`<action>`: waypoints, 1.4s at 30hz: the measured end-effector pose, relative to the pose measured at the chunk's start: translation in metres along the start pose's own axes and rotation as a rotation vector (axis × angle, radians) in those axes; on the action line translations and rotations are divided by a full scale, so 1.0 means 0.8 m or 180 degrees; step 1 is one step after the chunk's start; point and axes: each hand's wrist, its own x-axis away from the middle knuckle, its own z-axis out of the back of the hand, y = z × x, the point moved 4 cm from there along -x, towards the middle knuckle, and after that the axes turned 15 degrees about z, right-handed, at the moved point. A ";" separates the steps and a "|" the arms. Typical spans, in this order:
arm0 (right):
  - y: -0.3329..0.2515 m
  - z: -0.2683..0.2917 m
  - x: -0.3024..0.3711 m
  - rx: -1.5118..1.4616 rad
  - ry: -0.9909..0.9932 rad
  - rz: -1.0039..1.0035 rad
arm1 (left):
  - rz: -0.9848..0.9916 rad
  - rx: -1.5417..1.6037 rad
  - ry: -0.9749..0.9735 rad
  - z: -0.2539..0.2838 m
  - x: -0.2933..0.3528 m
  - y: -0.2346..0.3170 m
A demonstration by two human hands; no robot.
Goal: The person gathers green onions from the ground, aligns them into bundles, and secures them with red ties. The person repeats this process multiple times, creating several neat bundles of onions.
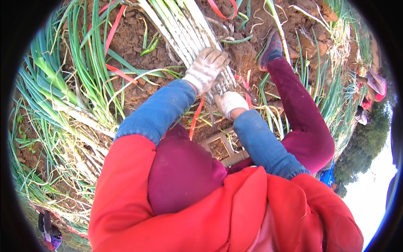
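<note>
A bundle of green onions (187, 33) with long white stalks slants across the soil in front of me, its root end toward me. My left hand (207, 70), in a dirty white knit glove with tan fingers, is closed over the lower stalks. Close to it, my right hand (231, 103), in a similar glove, has its fingers curled against the root end. Its fingertips are partly hidden by the roots. A red plastic strip (196, 119) hangs below the bundle, and another red strip (247, 90) lies beside the roots.
A large heap of green onions (79, 109) covers the left side. More onions (331, 96) lie to the right. Beneath my hands is a slatted frame (220, 143). My bent leg and shoe (270, 49) flank the bundle. People (373, 86) are far off at right.
</note>
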 end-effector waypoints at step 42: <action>-0.050 0.025 -0.032 0.0420 0.0840 -0.0369 | 0.0366 -0.1843 0.0389 0.188 -0.103 -0.197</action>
